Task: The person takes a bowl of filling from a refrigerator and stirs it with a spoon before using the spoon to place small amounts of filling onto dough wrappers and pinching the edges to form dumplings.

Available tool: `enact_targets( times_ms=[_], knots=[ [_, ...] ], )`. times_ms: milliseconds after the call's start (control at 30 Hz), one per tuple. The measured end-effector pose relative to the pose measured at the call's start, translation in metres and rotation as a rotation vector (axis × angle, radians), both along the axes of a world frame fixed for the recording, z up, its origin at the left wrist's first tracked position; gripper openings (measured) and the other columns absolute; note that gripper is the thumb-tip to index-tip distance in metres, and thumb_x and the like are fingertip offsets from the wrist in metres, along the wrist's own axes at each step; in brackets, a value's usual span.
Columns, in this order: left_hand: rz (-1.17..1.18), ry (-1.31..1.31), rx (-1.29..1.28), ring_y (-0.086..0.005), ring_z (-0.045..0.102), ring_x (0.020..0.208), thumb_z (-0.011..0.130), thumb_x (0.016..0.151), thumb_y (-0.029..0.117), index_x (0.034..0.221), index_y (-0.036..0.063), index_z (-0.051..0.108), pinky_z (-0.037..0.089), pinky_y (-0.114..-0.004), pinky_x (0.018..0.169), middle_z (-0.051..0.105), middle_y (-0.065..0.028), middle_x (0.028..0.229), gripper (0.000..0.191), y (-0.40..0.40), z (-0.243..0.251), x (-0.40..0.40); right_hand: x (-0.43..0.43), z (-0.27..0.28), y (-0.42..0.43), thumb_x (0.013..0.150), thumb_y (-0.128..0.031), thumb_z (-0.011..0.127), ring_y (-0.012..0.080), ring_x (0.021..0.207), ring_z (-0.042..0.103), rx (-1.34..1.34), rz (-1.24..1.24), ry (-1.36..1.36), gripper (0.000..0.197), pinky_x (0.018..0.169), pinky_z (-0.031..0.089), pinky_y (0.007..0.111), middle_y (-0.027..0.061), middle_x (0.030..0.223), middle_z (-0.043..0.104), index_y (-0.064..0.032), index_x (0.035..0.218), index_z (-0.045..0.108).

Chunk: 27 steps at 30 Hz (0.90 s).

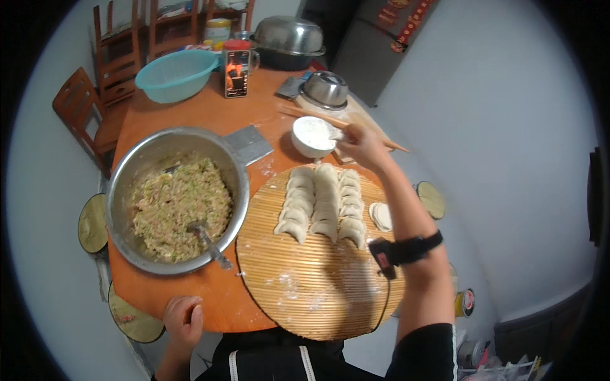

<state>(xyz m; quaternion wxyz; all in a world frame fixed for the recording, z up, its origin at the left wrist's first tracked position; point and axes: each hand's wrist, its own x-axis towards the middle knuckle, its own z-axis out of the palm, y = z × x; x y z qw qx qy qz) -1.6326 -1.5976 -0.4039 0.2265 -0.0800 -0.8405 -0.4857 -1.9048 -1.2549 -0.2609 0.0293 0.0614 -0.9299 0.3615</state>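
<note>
My right hand (360, 143) reaches over the far side of the table and holds a pale dumpling (335, 135) at the rim of a white bowl of flour (310, 138). My left hand (183, 319) rests at the near table edge, fingers curled, with nothing seen in it. Between them lies a round slatted tray (305, 285) bearing three rows of dumplings (325, 205) and a small stack of dough wrappers (381, 216), partly behind my right arm. At left a big metal basin (240, 209) holds minced filling (178, 209) with a metal spoon (209, 245) in it.
A wooden rolling pin (314, 113) lies beyond the flour bowl, near an upturned metal bowl (326, 89) on a board. A flat metal scraper (249, 144) sits beside the basin. Farther back stand a turquoise basket (176, 78), a phone (237, 74) and a large lidded pot (289, 40).
</note>
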Motion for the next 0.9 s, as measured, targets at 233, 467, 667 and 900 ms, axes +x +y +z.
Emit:
enact_targets(
  times_ms=[233,467,667,900],
  knots=[
    [0.055,0.054,-0.187,-0.0272,0.053,0.059,0.051,0.070,0.001,0.079,0.0005,0.053,0.043,-0.035,0.056,0.059,-0.0121,0.071,0.009,0.003,-0.002,-0.032,-0.099,-0.040,-0.002,0.068,-0.015,0.062,0.0249,0.076,0.058,0.351,-0.024,0.115,0.028,0.067,0.044,0.033,0.0138,0.081,0.060,-0.0025,0.094,0.058],
    [0.063,0.047,-0.161,-0.0277,0.053,0.064,0.049,0.073,0.001,0.075,0.0019,0.055,0.041,-0.034,0.058,0.057,-0.0112,0.071,0.007,0.007,-0.005,-0.050,-0.141,-0.077,-0.001,0.069,-0.019,0.059,0.0307,0.079,0.057,0.453,-0.015,0.099,0.024,0.070,0.045,0.036,0.0161,0.084,0.061,-0.0053,0.088,0.062],
    [0.038,0.081,-0.247,-0.0279,0.054,0.060,0.050,0.071,0.000,0.079,0.0004,0.053,0.041,-0.035,0.057,0.058,-0.0111,0.070,0.008,0.004,-0.008,-0.053,-0.138,-0.069,0.011,0.071,-0.021,0.062,0.0238,0.071,0.058,0.330,-0.027,0.120,0.027,0.065,0.044,0.032,0.0134,0.080,0.061,-0.0020,0.089,0.061],
    [0.078,0.035,-0.172,-0.0275,0.053,0.063,0.050,0.074,0.000,0.081,0.0009,0.053,0.041,-0.035,0.057,0.057,-0.0115,0.074,0.008,0.009,-0.018,-0.033,-0.074,-0.023,0.042,0.082,-0.019,0.057,0.0121,0.076,0.055,-0.532,0.153,-0.284,0.022,0.069,0.046,0.024,0.0036,0.085,0.058,-0.0020,0.096,0.057]
  ],
)
